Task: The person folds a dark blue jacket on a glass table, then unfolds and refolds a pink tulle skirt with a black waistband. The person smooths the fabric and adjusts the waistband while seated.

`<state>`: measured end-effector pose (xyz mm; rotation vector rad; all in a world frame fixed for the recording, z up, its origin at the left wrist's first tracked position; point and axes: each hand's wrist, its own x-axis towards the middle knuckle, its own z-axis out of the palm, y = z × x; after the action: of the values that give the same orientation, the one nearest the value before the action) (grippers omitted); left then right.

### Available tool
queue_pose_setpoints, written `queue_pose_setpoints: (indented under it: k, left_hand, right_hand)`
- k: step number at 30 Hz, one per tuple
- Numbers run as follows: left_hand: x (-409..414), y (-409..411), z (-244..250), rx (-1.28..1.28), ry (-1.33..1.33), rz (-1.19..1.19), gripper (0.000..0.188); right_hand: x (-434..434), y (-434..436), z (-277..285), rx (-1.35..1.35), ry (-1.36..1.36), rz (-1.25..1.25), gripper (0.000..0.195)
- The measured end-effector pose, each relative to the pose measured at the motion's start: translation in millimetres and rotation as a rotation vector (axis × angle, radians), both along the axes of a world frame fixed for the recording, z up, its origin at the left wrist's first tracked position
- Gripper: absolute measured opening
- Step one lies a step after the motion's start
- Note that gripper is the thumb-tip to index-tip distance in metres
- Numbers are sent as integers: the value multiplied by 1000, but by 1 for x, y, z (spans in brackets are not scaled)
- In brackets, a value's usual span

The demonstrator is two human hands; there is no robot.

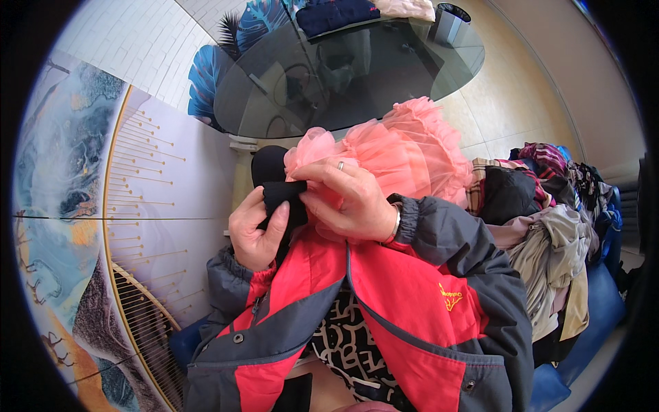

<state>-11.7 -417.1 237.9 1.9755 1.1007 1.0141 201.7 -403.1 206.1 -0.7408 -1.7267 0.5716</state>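
Note:
Pink tulle fabric, gathered in ruffles, (391, 159) lies across the person's lap. A strip of black ribbed fabric (282, 196) is stretched between both hands at the left edge of the tulle. My left hand (257, 226) pinches its left end between thumb and fingers. My right hand (347, 198), with a ring on one finger, grips the right end of the black strip, close against the tulle. Whether the black fabric is joined to the tulle cannot be told.
A dark oval glass table (350, 77) stands ahead, with folded navy cloth (337, 15) at its far edge and a bin (449, 26) beyond its right side. At right, a pile of mixed clothes (551, 242) lies on blue seats (592, 314). A patterned panel (154, 195) stands at left.

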Motion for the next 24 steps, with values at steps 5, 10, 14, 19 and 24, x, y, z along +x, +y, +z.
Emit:
queue_pose_setpoints:
  k: [5, 10, 14, 19, 24]
  left_hand:
    - [-2, 2, -5, 108, 27, 21, 17]
    - [-4, 3, -6, 130, 58, -37, 15]
    - [-1, 4, -8, 130, 29, -52, 14]
    - [-1, 5, -5, 92, 28, -138, 14]
    - [0, 6, -7, 109, 28, -173, 18]
  right_hand:
    - [-1, -1, 2, -10, -25, 4, 41]
    - [-2, 1, 1, -47, -75, 43, 37]
    - [-3, 2, -2, -67, -34, 87, 25]
    - [0, 1, -2, -64, -41, 52, 16]
    - [2, 2, 0, -98, 7, 68, 19]
